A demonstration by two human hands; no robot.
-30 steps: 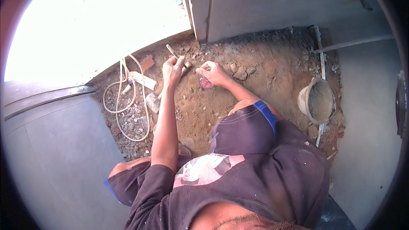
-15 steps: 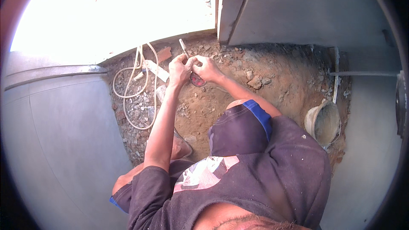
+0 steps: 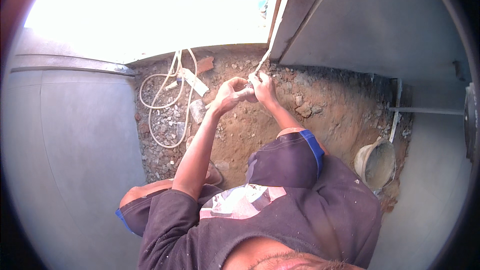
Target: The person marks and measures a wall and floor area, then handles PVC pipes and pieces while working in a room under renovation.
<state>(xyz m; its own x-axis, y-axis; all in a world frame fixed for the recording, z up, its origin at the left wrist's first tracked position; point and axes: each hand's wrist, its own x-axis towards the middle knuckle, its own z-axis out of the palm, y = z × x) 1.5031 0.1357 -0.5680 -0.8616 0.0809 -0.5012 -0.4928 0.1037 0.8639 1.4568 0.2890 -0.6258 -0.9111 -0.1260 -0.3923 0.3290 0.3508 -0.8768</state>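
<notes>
A thin white cord point(image 3: 263, 63) runs taut from the edge of the grey wall panel point(image 3: 350, 25) down into the person's two hands, which meet over the reddish-brown dirt floor point(image 3: 255, 125) just below that panel's lower corner. The left hand point(image 3: 231, 95) is clenched around the cord's lower end, fingers curled tight, and the right hand point(image 3: 263, 88) pinches the same cord just beside it, the two hands touching. Left of the hands, on rubble, lies a loose coil of cream-coloured cable point(image 3: 165, 95), and inside its loops rests a long white rectangular power strip point(image 3: 193, 81), tilted; any marking on it is too small to tell. Just below the strip lies a small clear bottle-like piece point(image 3: 198, 111). A broken red brick fragment point(image 3: 205, 64) sits near the bright doorway, above the strip. Well to the right of the hands, against the grey wall, stands a round dusty grey bucket point(image 3: 376, 164), tipped slightly, with a pale stick point(image 3: 396, 115) beside it.
</notes>
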